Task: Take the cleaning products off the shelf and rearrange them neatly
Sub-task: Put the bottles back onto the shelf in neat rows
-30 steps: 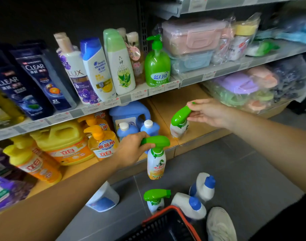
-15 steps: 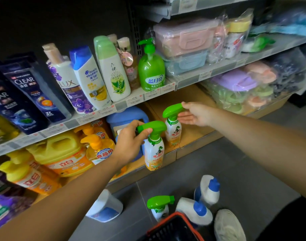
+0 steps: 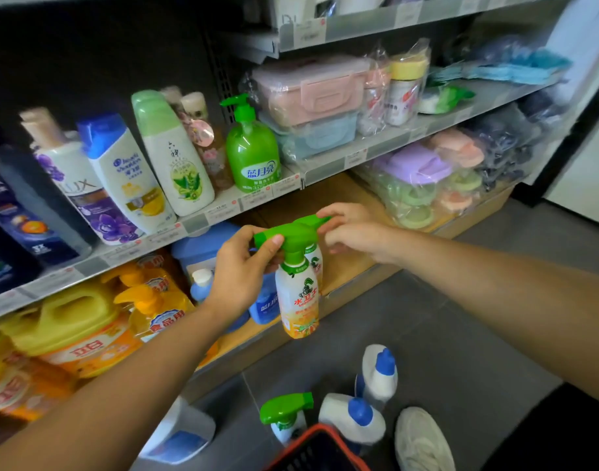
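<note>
L hand [image 3: 243,270] grips front spray bottle [image 3: 298,300] by its green head, now brought beside back spray bottle [image 3: 316,258]. R hand [image 3: 352,232] has stood that one upright on bottom shelf [image 3: 356,271] and pinches its nozzle. Pair nearly lined up; floor bottles [image 3: 376,375] still to go.

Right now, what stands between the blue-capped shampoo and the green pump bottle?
A white bottle with a pale green cap, plus small pink bottles behind; head view.

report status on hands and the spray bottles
Left hand grips front spray bottle by green trigger; right hand holds rear spray bottle likewise. Both at lower shelf edge. Blue bottles crowd shelf just left.
</note>
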### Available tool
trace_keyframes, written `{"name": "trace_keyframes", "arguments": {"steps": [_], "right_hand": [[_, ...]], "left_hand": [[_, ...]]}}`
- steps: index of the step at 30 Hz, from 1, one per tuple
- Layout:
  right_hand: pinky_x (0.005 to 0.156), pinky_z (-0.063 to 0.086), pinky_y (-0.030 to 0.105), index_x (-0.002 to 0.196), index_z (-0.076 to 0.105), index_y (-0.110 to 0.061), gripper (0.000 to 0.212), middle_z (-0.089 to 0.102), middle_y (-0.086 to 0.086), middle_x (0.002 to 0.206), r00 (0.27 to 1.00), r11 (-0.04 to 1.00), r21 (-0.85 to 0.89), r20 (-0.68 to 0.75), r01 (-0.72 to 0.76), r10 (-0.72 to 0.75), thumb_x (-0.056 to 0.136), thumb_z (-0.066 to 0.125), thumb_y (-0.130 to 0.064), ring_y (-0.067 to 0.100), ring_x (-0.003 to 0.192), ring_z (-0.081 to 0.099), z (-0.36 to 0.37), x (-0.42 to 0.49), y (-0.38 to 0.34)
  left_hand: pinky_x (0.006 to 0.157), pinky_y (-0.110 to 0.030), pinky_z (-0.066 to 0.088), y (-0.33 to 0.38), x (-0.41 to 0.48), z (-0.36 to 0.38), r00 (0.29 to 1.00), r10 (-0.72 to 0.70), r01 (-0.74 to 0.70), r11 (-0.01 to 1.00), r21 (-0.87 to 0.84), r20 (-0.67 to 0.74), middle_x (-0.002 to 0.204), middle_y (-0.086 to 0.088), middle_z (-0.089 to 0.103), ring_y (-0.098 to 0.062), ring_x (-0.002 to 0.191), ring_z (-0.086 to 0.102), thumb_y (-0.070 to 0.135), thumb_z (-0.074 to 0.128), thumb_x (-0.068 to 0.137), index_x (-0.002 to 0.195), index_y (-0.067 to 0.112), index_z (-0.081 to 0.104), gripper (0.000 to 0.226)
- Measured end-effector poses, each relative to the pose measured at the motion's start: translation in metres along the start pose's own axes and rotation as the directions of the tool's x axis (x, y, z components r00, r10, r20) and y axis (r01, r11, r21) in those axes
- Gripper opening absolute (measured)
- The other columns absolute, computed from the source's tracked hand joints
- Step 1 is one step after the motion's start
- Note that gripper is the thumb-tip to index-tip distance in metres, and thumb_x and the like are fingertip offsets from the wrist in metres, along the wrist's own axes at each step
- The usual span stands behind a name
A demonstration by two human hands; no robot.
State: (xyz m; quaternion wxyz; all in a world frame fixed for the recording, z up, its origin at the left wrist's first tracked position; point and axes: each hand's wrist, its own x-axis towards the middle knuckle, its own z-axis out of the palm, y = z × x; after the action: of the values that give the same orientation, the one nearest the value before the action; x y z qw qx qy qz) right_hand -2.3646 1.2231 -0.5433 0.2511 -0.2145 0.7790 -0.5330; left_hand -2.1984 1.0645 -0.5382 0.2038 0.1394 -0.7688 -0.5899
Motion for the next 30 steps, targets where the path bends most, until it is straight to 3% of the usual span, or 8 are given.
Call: {"name": "trace_keyframes", "arguments": {"steps": [5,9,14,16,19,22,26,30], "right_hand": [[0.076,0.058,0.031,0.146,0.045,-0.022,0.080,0.059,0.005,0.137,0.903,0.995,-0.074,0.421,-0.063,0.089,0.080,0.064,0.019,0.017,0.107,0.066,-0.004,-0.023,0.016],[0.100,0.053,0.052,0.140,0.051,-0.013,0.079,0.064,0.012,0.132,0.931,0.999,-0.044,0.364,0.017,0.000,0.071,0.083,0.011,0.027,0.121,0.063,0.002,-0.030,0.025],[0.096,0.056,0.053,0.132,0.057,-0.015,0.075,0.072,0.011,0.120,0.979,0.997,0.016,0.192,0.069,-0.071,0.067,0.087,0.008,0.027,0.112,0.068,-0.001,-0.031,0.045],[0.087,0.057,0.059,0.128,0.059,-0.017,0.070,0.073,0.009,0.115,0.993,0.999,0.020,0.115,0.034,-0.036,0.068,0.088,0.003,0.026,0.105,0.071,-0.011,-0.031,0.058],[0.082,0.057,0.063,0.127,0.057,-0.018,0.067,0.070,0.012,0.115,0.999,0.996,0.069,-0.004,-0.050,0.051,0.070,0.089,-0.002,0.031,0.102,0.071,-0.022,-0.029,0.078],[0.083,0.058,0.060,0.126,0.056,-0.020,0.068,0.067,0.011,0.114,0.992,0.992,0.095,-0.085,-0.087,0.095,0.069,0.089,-0.002,0.027,0.102,0.070,-0.029,-0.025,0.092],[0.069,0.063,0.039,0.123,0.058,-0.019,0.067,0.068,0.003,0.103,0.986,0.992,0.114,-0.149,-0.055,0.072,0.067,0.088,0.004,0.023,0.101,0.068,-0.028,-0.015,0.100],[0.056,0.052,0.015,0.125,0.060,-0.015,0.067,0.068,-0.003,0.103,0.989,0.996,0.085,-0.144,-0.005,0.017,0.067,0.088,0.004,0.015,0.096,0.065,-0.018,-0.002,0.102]], "left_hand": [[0.071,-0.028,0.062,0.009,0.006,0.015,1.000,-0.004,0.001,0.989,-0.148,-0.022,0.088,-0.017,0.072,-0.016,0.074,0.073,0.016,0.059,0.100,0.107,-0.005,0.060,0.022],[0.070,-0.028,0.061,0.011,0.008,0.023,0.998,-0.065,0.056,0.958,-0.281,-0.022,0.087,-0.010,0.075,-0.020,0.081,0.075,0.017,0.058,0.101,0.106,-0.001,0.061,0.020],[0.084,-0.033,0.062,0.005,0.017,0.025,0.990,-0.058,0.098,0.942,-0.320,0.131,0.101,-0.007,0.075,-0.023,0.099,0.073,0.016,0.056,0.102,0.110,0.008,0.064,0.014],[0.090,-0.028,0.059,-0.003,0.023,0.021,0.992,-0.022,0.051,0.972,-0.231,0.127,0.109,-0.007,0.073,-0.016,0.103,0.070,0.013,0.059,0.101,0.117,0.009,0.064,0.018],[0.092,-0.012,0.051,-0.018,0.033,0.014,0.996,0.073,-0.082,0.979,0.187,0.055,0.121,-0.004,0.069,-0.003,0.102,0.065,0.013,0.068,0.096,0.130,0.008,0.062,0.035],[0.105,-0.032,0.049,-0.030,0.048,0.017,0.989,0.092,-0.137,0.849,0.511,0.113,0.136,-0.006,0.063,-0.020,0.123,0.059,0.023,0.072,0.093,0.146,0.010,0.051,0.058],[0.110,-0.045,0.044,-0.034,0.078,0.033,0.982,-0.011,-0.112,0.768,0.630,0.188,0.149,-0.011,0.054,-0.029,0.133,0.053,0.036,0.073,0.092,0.155,0.010,0.037,0.077],[0.097,-0.038,0.048,-0.043,0.095,0.040,0.985,0.013,-0.129,0.725,0.676,0.173,0.129,-0.013,0.068,-0.032,0.117,0.062,0.033,0.070,0.095,0.141,0.010,0.057,0.053]]}}
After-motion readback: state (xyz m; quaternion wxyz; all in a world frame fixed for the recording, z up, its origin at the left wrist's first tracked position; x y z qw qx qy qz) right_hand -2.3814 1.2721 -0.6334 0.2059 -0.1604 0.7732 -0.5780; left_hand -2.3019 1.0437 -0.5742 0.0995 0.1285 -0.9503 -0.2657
